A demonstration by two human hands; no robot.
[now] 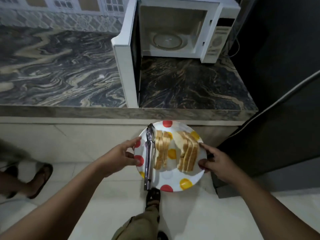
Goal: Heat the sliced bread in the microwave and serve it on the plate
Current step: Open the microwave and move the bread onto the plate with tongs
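Head view is showing the left hand (119, 157) and right hand (216, 164) pinching the spotted plate (170, 178) of sliced bread (187, 155) at nine and three o'clock, the open microwave (173, 30) lying at twelve.

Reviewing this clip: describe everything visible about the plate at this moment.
The plate is round and white with red and yellow dots, material unclear. It is held roughly level in the air, just short of the counter edge. The left hand grips its left rim, the right hand its right rim. On it lie metal tongs along the left side and two rows of sliced bread.
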